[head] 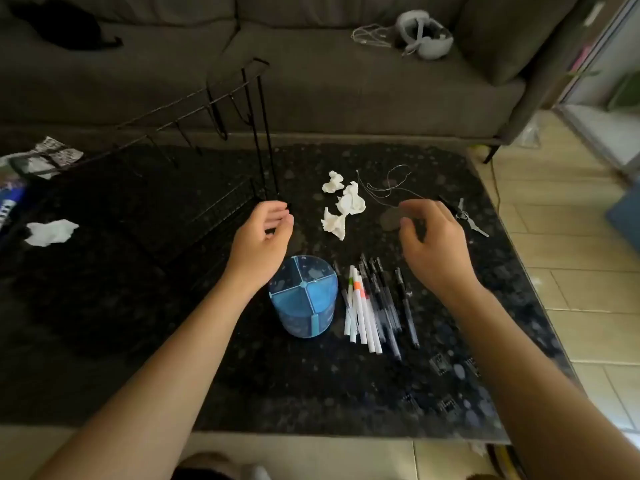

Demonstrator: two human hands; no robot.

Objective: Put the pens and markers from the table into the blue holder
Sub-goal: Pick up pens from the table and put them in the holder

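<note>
A round blue holder (304, 296) with four compartments stands on the dark speckled table (277, 382), and nothing shows inside it. Just to its right lies a bunch of several white markers (362, 313) and black pens (388, 306), with one black pen (406, 303) a little apart. My left hand (261, 239) hovers above and left of the holder, fingers loosely curled, holding nothing. My right hand (433, 240) hovers over the far ends of the pens, fingers spread and empty.
A black wire rack (214, 188) stands at the left behind my left hand. Crumpled white tissues (341, 206), a thin cord (388, 185) and small scissors (467, 216) lie beyond the pens. Another tissue (48, 232) is far left. A grey sofa (311, 64) runs behind.
</note>
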